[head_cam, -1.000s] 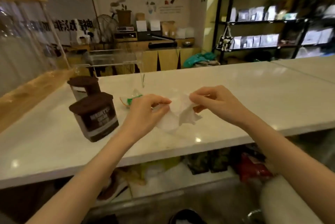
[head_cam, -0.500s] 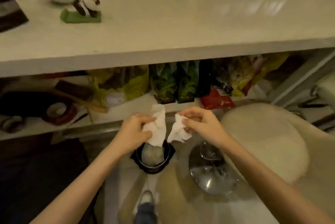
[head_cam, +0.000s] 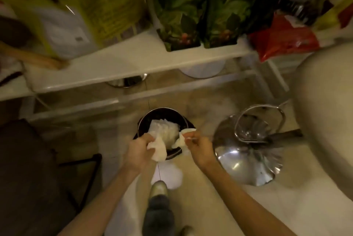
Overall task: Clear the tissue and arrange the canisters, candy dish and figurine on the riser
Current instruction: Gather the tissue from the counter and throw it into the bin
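I look straight down at the floor under the counter. My left hand (head_cam: pixel 140 150) pinches a crumpled white tissue (head_cam: pixel 158 149) just over the near rim of a small round black bin (head_cam: pixel 162 115). My right hand (head_cam: pixel 199 147) pinches a second white tissue piece (head_cam: pixel 183 137) over the bin's right side. White paper (head_cam: pixel 168 130) lies inside the bin. The canisters, candy dish, figurine and riser are out of view.
A chrome stool base (head_cam: pixel 246 157) stands right of the bin, with its pale seat (head_cam: pixel 328 106) at the far right. A white low shelf (head_cam: pixel 133 63) ahead carries green, yellow and red bags. My shoe (head_cam: pixel 158 188) is below the bin. A dark object lies left.
My view swung from the counter top down to the floor. Both hands carried the tissue pieces off the counter and lowered them to the bin's rim.
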Available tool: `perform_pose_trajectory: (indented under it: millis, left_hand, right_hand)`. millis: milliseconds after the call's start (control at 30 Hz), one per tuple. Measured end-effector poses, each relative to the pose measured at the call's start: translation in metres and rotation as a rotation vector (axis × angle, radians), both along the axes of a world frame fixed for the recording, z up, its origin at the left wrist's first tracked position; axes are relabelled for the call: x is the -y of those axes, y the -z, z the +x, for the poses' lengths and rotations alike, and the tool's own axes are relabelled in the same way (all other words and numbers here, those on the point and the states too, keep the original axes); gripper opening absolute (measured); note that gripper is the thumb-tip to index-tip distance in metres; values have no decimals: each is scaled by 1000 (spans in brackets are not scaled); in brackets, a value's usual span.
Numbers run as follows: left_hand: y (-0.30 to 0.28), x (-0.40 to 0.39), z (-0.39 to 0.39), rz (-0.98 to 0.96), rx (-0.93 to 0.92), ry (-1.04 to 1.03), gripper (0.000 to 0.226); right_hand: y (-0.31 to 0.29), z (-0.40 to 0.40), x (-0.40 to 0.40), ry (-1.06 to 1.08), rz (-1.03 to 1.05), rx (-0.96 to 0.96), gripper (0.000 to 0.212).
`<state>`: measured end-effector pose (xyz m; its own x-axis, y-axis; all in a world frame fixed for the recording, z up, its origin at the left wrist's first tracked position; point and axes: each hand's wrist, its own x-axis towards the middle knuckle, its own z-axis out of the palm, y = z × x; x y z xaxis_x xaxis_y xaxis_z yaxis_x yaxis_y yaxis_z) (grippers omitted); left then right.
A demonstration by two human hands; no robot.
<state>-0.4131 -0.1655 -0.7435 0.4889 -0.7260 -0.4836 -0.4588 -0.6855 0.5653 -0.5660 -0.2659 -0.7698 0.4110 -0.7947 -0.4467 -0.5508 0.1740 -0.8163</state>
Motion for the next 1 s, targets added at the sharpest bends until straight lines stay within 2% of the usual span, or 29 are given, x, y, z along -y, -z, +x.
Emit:
perform_pose_trajectory:
  millis: [67, 200, 333, 433, 567, 667, 833, 1000]
  left_hand:
    - [45, 3, 5, -5, 36, 3, 15]
    - [111, 16, 11, 17, 107, -1, 19]
    - [159, 26, 16, 133, 92, 61, 26]
    - [170, 31, 10, 256, 7, 144, 38]
    - [155, 26, 4, 260, -33, 156, 47]
    - [119, 20, 2, 199, 8, 140, 43]
    - [30, 11, -2, 153, 44, 133, 39]
    - [-88, 5, -9, 60, 49, 102, 38]
  right_hand:
    - [45, 11, -2, -81, -39, -78, 21]
    - [117, 34, -2, -225, -114, -193, 30]
    - [172, 55, -4, -364, 34, -194, 43]
    - [179, 63, -4, -399, 63, -215, 47]
    - [150, 56, 1, -359, 91, -185, 45]
    - [108, 45, 6, -351, 56, -208, 45]
    - [15, 25, 13, -355, -12, -230, 44]
    - [-99, 15, 21, -395, -82, -229, 35]
